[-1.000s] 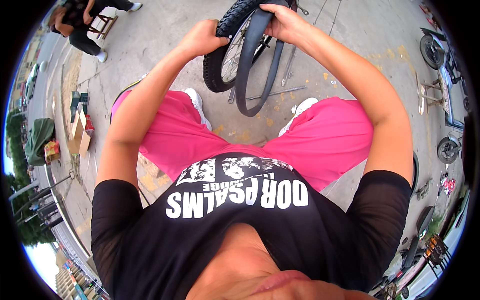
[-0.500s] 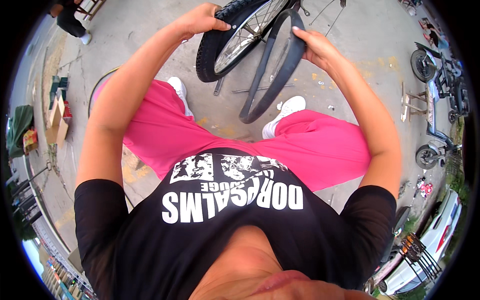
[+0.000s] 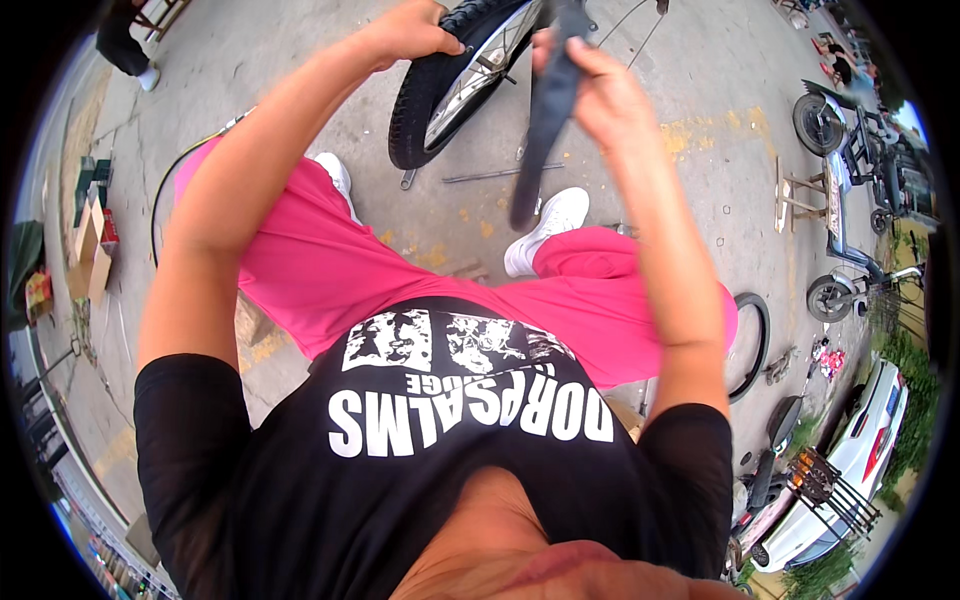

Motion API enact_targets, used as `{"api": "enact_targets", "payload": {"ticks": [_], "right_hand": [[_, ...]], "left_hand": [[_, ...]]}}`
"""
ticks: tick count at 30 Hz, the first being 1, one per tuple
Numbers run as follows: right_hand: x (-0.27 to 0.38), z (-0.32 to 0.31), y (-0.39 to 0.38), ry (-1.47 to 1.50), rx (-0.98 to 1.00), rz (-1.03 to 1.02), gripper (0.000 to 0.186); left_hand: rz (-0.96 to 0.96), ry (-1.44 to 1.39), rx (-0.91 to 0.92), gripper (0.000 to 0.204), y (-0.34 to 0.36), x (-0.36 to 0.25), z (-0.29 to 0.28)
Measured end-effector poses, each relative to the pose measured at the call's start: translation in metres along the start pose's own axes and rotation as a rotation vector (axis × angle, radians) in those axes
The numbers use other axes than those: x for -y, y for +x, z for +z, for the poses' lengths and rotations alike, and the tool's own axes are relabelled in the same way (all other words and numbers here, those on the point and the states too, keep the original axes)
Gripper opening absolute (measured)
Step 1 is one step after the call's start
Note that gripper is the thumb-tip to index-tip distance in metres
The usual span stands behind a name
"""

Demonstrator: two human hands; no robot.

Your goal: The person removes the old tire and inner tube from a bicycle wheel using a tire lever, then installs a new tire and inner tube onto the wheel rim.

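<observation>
At the top of the view stands a bicycle wheel, its black knobby tire (image 3: 404, 125) bulging off the silver rim (image 3: 452, 115) on the near side. My left hand (image 3: 405, 35) grips the tire's upper left, thumb on its inner edge beside a small light spot. My right hand (image 3: 605, 95) is closed around a dark rubber inner tube (image 3: 545, 140), which hangs flattened just right of the wheel. The tube and right fingers are somewhat blurred by motion. The upper parts of both wheel and tube are cut off by the picture's edge.
A thin metal bar (image 3: 500, 174) and a wrench end (image 3: 407, 180) lie on the concrete between my white shoes. A black ring (image 3: 762, 350) lies beyond my right knee. Electric scooters (image 3: 830, 130) and a wooden stool (image 3: 795, 195) stand right; cardboard boxes (image 3: 92, 245) sit left.
My right hand has swung the inner tube up and left, closer to the wheel, turning it from an open loop to edge-on. My left hand keeps its grip on the tire.
</observation>
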State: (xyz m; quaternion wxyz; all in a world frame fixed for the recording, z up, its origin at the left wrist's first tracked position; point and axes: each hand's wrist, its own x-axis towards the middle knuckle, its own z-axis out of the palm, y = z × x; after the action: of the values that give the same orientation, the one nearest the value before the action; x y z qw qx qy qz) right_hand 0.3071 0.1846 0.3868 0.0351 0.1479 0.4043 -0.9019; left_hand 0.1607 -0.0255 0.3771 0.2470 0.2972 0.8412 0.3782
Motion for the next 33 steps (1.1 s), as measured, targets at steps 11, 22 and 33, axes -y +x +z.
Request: {"api": "enact_targets", "payload": {"ticks": [11,22,33], "right_hand": [[-0.104,0.027,0.016,-0.28,-0.239,-0.337,0.015],[-0.111,0.041,0.002,-0.377,-0.402,-0.4,0.015],[-0.118,0.041,0.01,-0.58,-0.493,-0.464,0.019]], "left_hand": [[0.061,-0.037,0.041,0.022,-0.002,0.005,0.011],[0.079,-0.11,0.034,0.021,-0.011,0.004,0.027],[0.043,-0.126,0.11,0.022,-0.012,0.012,0.034]]}}
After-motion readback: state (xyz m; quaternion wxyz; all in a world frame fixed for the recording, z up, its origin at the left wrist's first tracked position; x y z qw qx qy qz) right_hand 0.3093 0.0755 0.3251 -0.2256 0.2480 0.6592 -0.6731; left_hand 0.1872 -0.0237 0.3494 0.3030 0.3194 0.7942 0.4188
